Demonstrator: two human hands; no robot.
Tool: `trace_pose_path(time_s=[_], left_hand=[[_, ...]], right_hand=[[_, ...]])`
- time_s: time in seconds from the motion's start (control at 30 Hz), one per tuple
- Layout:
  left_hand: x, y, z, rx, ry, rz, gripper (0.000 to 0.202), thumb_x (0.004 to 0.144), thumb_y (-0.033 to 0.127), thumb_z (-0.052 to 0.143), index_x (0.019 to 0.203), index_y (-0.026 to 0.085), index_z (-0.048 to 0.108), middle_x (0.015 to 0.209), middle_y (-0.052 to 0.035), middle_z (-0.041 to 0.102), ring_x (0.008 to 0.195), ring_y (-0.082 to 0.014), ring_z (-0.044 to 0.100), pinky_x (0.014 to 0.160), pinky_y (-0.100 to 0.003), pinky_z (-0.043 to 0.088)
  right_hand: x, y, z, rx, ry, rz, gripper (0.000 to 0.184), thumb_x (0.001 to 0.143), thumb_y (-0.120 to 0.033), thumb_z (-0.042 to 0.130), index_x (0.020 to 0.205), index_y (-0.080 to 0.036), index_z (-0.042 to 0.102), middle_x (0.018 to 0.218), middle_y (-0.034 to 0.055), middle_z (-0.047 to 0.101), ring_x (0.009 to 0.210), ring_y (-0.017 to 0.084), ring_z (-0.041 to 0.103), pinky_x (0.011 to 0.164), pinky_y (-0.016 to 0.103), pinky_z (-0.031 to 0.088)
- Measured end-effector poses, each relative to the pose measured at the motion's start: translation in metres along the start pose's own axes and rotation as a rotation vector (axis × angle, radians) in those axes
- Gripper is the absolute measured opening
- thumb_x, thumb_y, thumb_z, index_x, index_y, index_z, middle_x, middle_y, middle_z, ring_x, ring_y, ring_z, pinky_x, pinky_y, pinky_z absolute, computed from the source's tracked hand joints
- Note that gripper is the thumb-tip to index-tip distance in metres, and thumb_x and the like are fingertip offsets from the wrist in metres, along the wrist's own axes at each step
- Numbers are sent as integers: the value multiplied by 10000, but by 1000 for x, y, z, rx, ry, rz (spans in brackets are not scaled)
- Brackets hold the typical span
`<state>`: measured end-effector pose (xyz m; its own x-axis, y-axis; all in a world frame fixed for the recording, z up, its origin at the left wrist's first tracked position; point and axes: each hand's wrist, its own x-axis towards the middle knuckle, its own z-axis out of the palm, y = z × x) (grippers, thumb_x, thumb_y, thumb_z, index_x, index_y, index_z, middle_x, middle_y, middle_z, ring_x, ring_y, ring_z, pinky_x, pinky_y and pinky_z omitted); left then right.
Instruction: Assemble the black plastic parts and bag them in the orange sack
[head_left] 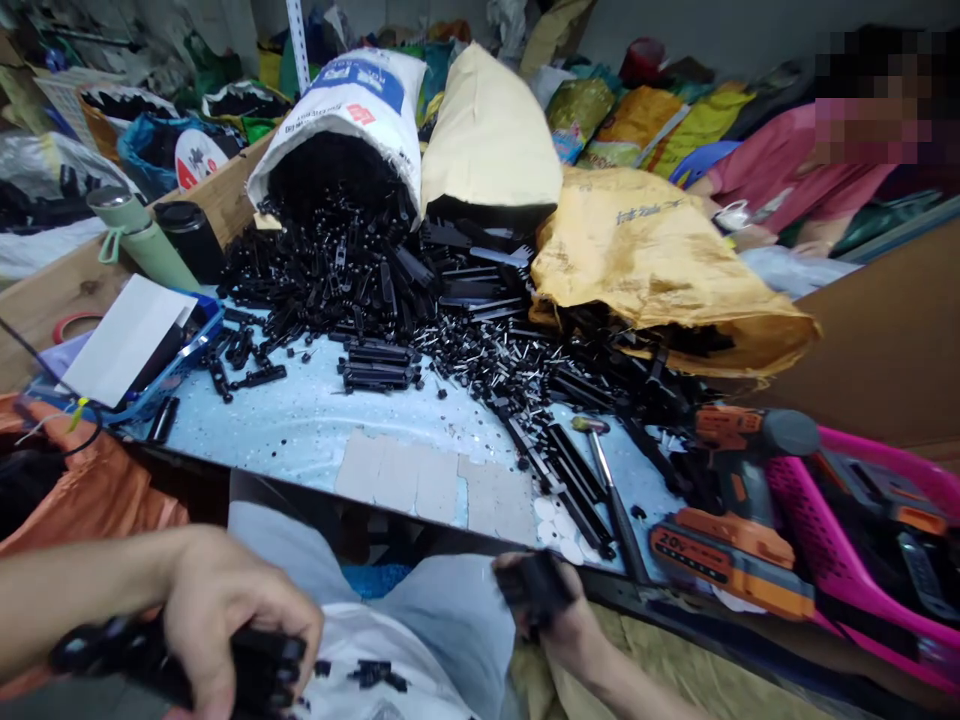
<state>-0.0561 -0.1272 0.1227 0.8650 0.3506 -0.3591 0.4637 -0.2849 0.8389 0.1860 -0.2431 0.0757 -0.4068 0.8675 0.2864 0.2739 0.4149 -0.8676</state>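
At the lower left, my left hand (217,590) is closed around a bundle of long black plastic parts (262,665), held over my lap. My right hand (576,625), just below the table's front edge, grips several short black plastic parts (541,590); motion blurs them. A few small black pieces (375,675) lie on the white cloth on my lap. On the blue table top, a neat stack of black parts (379,365) lies in the middle, behind pieces of grey card (405,475).
A hammer (611,490) and an orange cordless drill (739,510) lie at the right beside a pink basket (840,530). Black parts spill from a white sack (375,110). A yellow sack (637,250) lies right. Left are a blue tray (142,405) and green bottle (150,250). Another person (810,190) sits far right.
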Motion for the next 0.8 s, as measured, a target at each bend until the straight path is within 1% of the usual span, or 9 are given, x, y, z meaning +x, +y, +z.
trace_pose_path(time_s=[0.1, 0.2, 0.3, 0.4, 0.5, 0.57, 0.63, 0.73, 0.8], left_hand=[[14, -11, -6, 157, 126, 9, 345, 795, 448, 626, 976, 202, 465, 794, -20, 640, 744, -194, 637, 681, -257, 456], [21, -20, -7, 299, 238, 23, 269, 822, 384, 606, 962, 203, 464, 800, -25, 638, 747, -200, 639, 683, -261, 449], [36, -26, -4, 487, 287, 42, 185, 832, 278, 594, 940, 195, 469, 818, -42, 641, 752, -214, 642, 660, -265, 441], [57, -27, 1, 620, 302, 41, 161, 835, 212, 568, 962, 173, 477, 845, -71, 650, 774, -229, 642, 650, -276, 441], [70, -28, 7, 586, 304, 58, 104, 850, 174, 513, 952, 170, 492, 849, -65, 648, 773, -210, 636, 667, -278, 452], [68, -31, 12, 564, 365, 88, 125, 841, 199, 531, 960, 172, 501, 869, -65, 638, 824, -215, 626, 727, -303, 467], [60, -37, 20, 552, 570, 94, 281, 812, 272, 595, 1052, 170, 490, 983, -98, 617, 975, -250, 589, 857, -378, 453], [47, -49, 33, 349, 1002, 4, 518, 772, 327, 644, 1210, 175, 414, 1187, -146, 528, 1138, -274, 507, 974, -452, 394], [43, -56, 43, 46, 1117, -79, 523, 802, 301, 578, 1260, 171, 362, 1113, -124, 559, 1002, -227, 586, 881, -402, 470]], right_hand=[[14, 24, -21, -128, 154, 128, 646, 929, -576, 92, 583, -185, 472, 472, 12, 407, 427, 113, 382, 419, 246, 309], [54, 51, -36, -488, 122, 214, 578, 849, -666, 348, 577, -181, 506, 515, 22, 482, 504, 127, 452, 503, 253, 353], [90, 69, -41, -728, 240, 264, 596, 813, -707, 370, 756, -167, 614, 770, 102, 624, 752, 206, 565, 664, 304, 426], [100, 70, -28, -453, 152, 277, 584, 852, -648, 377, 1150, -178, 555, 1082, 117, 618, 949, 218, 578, 807, 338, 449], [93, 70, -2, 49, -96, 398, 552, 862, -621, 385, 1154, -179, 541, 878, 54, 654, 732, 168, 612, 667, 296, 489], [86, 75, 14, 298, -115, 467, 518, 822, -615, 470, 1046, -164, 589, 702, 12, 621, 573, 141, 568, 556, 271, 469], [79, 81, 25, 453, 48, 512, 503, 771, -581, 571, 1043, -159, 601, 643, -8, 594, 503, 118, 525, 517, 258, 448], [70, 85, 32, 622, 322, 538, 571, 774, -595, 553, 1144, -160, 573, 661, 2, 601, 525, 120, 545, 536, 266, 458], [66, 80, 34, 672, 289, 543, 565, 787, -598, 531, 1149, -166, 575, 691, 16, 611, 569, 131, 578, 564, 275, 476]])
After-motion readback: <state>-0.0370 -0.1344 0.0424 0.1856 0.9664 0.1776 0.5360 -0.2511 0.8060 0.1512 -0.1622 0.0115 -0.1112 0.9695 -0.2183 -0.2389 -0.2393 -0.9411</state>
